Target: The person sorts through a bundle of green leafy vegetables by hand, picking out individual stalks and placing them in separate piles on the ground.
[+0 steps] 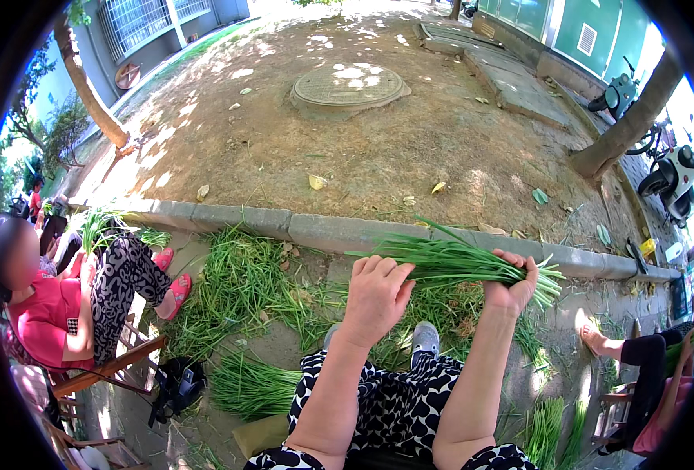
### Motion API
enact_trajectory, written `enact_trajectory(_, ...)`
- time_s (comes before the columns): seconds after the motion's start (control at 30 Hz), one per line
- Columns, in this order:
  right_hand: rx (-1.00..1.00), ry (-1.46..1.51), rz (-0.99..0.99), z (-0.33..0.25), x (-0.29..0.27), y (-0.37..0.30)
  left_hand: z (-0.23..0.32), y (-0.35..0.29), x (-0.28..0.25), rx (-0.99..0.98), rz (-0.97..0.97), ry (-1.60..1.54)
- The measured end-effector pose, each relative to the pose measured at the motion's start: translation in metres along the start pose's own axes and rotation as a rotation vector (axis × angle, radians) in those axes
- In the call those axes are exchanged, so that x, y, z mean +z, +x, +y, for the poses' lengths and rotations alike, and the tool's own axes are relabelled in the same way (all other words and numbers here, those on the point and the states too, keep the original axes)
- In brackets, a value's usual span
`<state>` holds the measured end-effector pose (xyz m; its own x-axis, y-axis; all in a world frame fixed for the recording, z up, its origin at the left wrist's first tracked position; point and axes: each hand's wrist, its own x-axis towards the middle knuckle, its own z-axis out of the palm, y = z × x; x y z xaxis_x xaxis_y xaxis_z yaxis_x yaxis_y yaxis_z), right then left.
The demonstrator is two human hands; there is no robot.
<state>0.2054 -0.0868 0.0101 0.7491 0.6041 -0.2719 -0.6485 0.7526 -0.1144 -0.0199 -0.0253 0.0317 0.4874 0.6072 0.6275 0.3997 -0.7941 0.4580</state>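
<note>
A bunch of long green chives [460,262] is held up in front of my knees, its pale cut ends to the right and its leaf tips to the left. My right hand [513,283] wraps round it near the pale ends. Beside the leafy part, my left hand [376,298] has its fingers curled and thumb pressed in. Leaves run behind those fingers, which hide whatever is in them. Below, a loose heap of green leaves [241,286] spreads over the ground along the kerb. A neater bundle of chives [254,385] lies left of my leg.
A stone kerb [331,232] crosses in front, with bare soil beyond. At the left a person in pink [53,317] sits holding greens; another person's foot [591,337] shows at the right. More chives [545,431] lie at the lower right. A black bag [181,384] rests at the left.
</note>
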Motion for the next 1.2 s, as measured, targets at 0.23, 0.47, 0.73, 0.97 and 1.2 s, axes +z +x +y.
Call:
enact_trajectory(0.23,0.029,0.009,-0.016,0.002,-0.002,0.001,-0.003,-0.002,0.004,0.037,0.028,0.011)
enact_trajectory(0.47,0.050,0.048,0.012,-0.002,-0.004,0.003,-0.006,0.000,-0.008,-0.067,0.032,-0.192)
enact_trajectory(0.73,0.046,0.040,0.098,-0.002,-0.006,0.006,-0.008,-0.001,-0.009,-0.089,0.045,-0.186)
enact_trajectory(0.97,0.080,0.034,0.047,0.002,-0.002,0.002,-0.003,-0.001,-0.004,-0.095,0.009,-0.127)
enact_trajectory(1.2,0.076,0.032,-0.010,0.006,0.003,-0.002,-0.002,-0.001,-0.001,-0.083,0.057,-0.185)
